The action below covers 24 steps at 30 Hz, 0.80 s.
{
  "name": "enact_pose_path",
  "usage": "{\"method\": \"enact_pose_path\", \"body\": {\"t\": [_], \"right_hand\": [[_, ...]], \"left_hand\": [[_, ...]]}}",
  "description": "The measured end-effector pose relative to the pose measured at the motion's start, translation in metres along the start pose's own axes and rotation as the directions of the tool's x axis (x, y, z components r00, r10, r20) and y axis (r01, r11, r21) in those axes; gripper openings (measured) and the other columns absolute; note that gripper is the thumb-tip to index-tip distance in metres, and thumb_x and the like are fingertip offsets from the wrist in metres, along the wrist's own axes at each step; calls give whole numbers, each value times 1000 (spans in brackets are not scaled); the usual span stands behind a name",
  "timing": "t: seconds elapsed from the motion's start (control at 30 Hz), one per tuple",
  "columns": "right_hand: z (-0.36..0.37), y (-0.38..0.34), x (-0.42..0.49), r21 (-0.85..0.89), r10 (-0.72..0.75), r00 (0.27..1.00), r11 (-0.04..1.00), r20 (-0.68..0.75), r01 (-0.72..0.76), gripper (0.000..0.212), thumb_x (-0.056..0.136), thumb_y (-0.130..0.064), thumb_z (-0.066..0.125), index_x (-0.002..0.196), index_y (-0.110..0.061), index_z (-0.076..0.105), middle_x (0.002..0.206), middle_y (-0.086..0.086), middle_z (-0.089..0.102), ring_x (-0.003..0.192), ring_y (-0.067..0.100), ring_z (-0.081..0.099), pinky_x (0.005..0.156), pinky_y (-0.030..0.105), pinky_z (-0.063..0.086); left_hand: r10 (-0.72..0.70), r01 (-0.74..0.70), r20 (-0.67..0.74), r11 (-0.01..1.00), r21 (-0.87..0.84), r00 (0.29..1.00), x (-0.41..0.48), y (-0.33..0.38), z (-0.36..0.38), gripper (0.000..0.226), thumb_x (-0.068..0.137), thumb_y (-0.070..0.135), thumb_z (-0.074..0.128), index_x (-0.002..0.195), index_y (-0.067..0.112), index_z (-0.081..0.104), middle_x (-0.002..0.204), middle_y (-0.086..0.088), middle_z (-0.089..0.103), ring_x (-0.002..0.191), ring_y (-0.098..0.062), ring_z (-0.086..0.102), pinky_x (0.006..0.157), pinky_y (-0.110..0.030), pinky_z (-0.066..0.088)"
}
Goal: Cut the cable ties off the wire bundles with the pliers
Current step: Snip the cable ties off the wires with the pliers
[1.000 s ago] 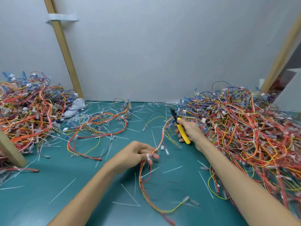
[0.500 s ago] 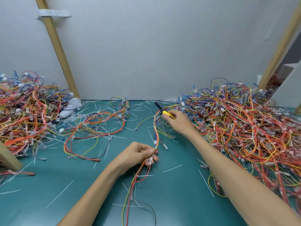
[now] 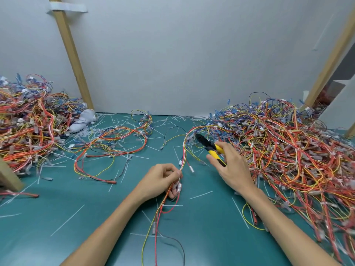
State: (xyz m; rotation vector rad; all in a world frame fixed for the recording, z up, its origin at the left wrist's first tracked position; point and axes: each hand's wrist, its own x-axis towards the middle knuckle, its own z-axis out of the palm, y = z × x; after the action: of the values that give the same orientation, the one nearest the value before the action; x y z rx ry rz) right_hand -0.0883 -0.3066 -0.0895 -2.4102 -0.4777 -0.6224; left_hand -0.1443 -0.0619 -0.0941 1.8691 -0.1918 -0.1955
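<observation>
Centre of frame: our left hand (image 3: 161, 179) pinches a wire bundle (image 3: 183, 152), which we judge light and limp, best held close beside a cable tie (image 3: 163, 205). Right of it, our right hand (image 3: 230, 169) grips the pliers (image 3: 209, 145) by the yellow handles.

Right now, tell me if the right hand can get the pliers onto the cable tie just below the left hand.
Probably yes. The cable tie lies exposed on the wire bundle, nearer the camera than the left hand gripping it; the right hand holds the pliers over open mat.
</observation>
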Motion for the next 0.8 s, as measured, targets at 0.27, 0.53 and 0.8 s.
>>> {"method": "enact_pose_path", "body": {"t": [0.27, 0.53, 0.8], "right_hand": [[5, -9, -18, -77, 62, 998, 995, 1, -62, 41, 79, -47, 72, 112, -27, 59, 99, -8, 59, 86, 12, 60, 68, 32, 49], [4, -9, -19, -99, 74, 991, 993, 111, -63, 36, 81, -55, 68, 103, -28, 60, 90, -8, 60, 81, 15, 56, 68, 33, 45], [4, -9, -20, -118, 89, 988, 990, 123, -75, 36, 80, -59, 65, 98, -30, 54, 89, -10, 57, 80, 13, 53, 62, 28, 36]], "left_hand": [[64, -59, -151, 998, 37, 986, -10, 6, 10, 17, 97, 15, 54, 86, 5, 62, 55, -11, 62, 39, -18, 53, 47, -22, 43], [92, -80, -239, 995, 60, 967, -16, 8, 11, 15, 95, 11, 54, 85, 6, 65, 63, -24, 64, 39, -15, 51, 44, -19, 43], [104, -87, -239, 993, 81, 965, -15, 5, 11, 15, 94, 11, 54, 86, 5, 65, 61, -18, 63, 38, -13, 51, 44, -18, 42]]}}
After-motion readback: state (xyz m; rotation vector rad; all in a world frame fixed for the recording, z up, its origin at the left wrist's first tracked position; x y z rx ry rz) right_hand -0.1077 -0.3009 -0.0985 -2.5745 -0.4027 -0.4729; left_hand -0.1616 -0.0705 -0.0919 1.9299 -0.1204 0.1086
